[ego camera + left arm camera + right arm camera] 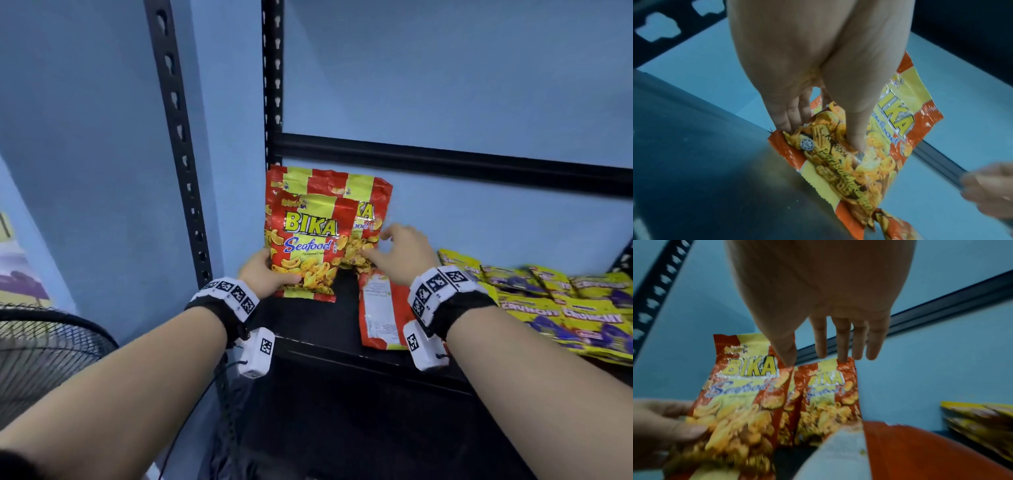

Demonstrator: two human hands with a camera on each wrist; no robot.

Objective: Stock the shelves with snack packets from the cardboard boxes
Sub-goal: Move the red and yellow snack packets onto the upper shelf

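A red-and-yellow Bika Seafood packet (306, 246) (875, 146) (740, 399) stands upright at the left end of the black shelf (308, 325). My left hand (265, 274) (818, 100) grips its lower left corner, thumb on the front. Upright behind it and to its right is a second Bika packet (368, 219) (828, 395). My right hand (397, 253) (838, 344) hovers by that packet with straight, spread fingers and holds nothing. A third red packet (382, 308) (920, 451) lies back-side up under my right wrist.
Several yellow-and-purple Crunchy packets (561, 308) (978, 418) lie in rows on the shelf's right part. Perforated black uprights (181, 150) frame the left side, with a black rail (445, 161) along the blue back wall. A black fan grille (44, 349) stands lower left.
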